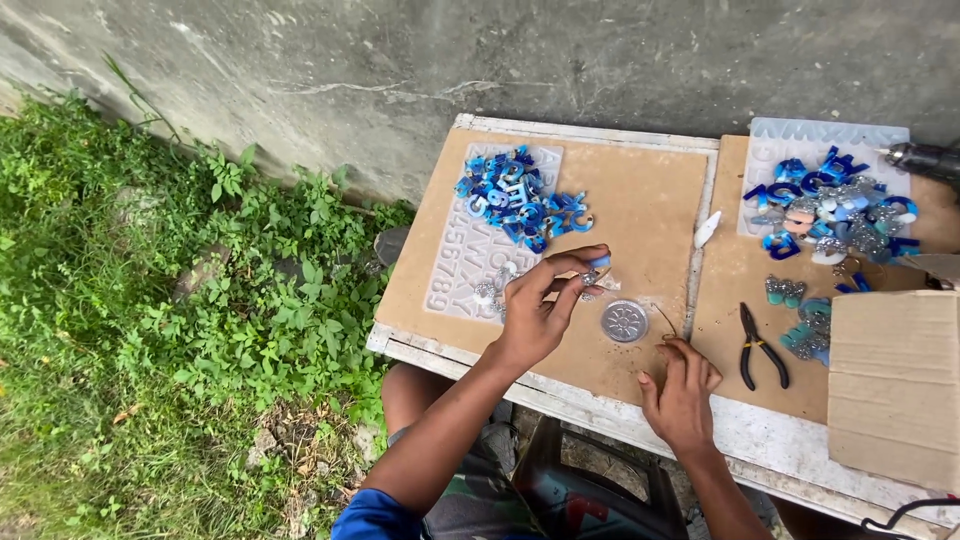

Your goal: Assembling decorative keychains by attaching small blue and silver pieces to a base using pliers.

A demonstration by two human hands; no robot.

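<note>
**Fitting a ring to a blue charm**

Left hand (540, 310), frame centre, pinches a small blue charm (600, 262) between fingertips, above the board (640, 190). Right hand (682, 385), lower centre, is closed on a thin wire piece; detail too small to tell. Round tin (625, 321) lies between the hands. Pliers (760, 345) lie right, untouched. Judged step: attaching hardware; next calls for steady alignment.

White table (770, 440): brown boards (640, 200), blue letter piles (520, 195), pliers (760, 345), cardboard box (893, 385).

Outdoor bench, daylight.
Grey concrete wall (600, 50) across top; green weeds (150, 300) at left; brown board table (650, 200) centre-right.
</note>
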